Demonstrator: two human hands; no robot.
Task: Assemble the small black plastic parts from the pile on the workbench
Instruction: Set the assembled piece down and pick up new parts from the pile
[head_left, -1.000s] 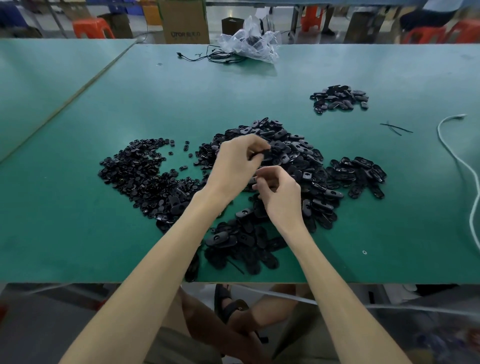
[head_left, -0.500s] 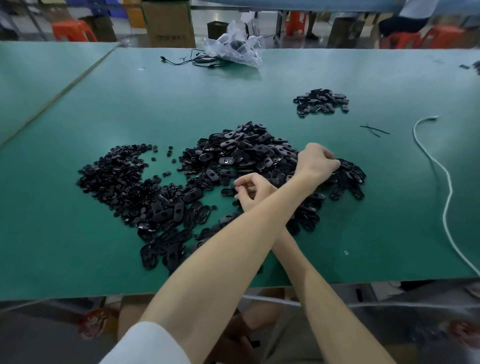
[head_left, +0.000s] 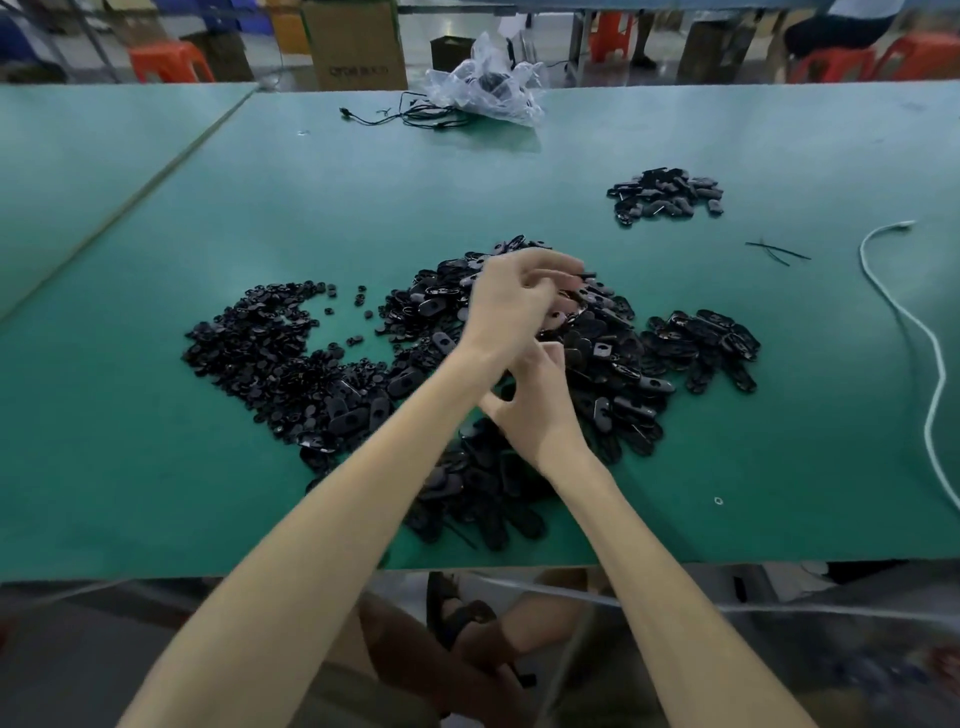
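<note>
A wide pile of black oval shells (head_left: 618, 358) covers the middle of the green workbench (head_left: 156, 467). Left of it lies a heap of smaller black parts (head_left: 260, 348). My left hand (head_left: 511, 301) hovers over the pile's top, its arm crossing over my right, and its curled fingers pinch a black oval part (head_left: 569, 300). Just below it, my right hand (head_left: 537, 410) has its fingers curled upward. Those fingertips are hidden behind the left wrist, so anything they hold is out of sight.
A separate small heap of black parts (head_left: 665, 195) lies far right. A white cord (head_left: 930, 364) snakes along the right side, with thin black ties (head_left: 776, 252) beside it. A clear plastic bag (head_left: 483, 88) and black cables (head_left: 410, 117) sit at the far edge. Another bench (head_left: 78, 171) adjoins left.
My left hand has come back from the right-hand side of the pile to its top, now pinching an oval part. My right hand stayed low near the pile's middle.
</note>
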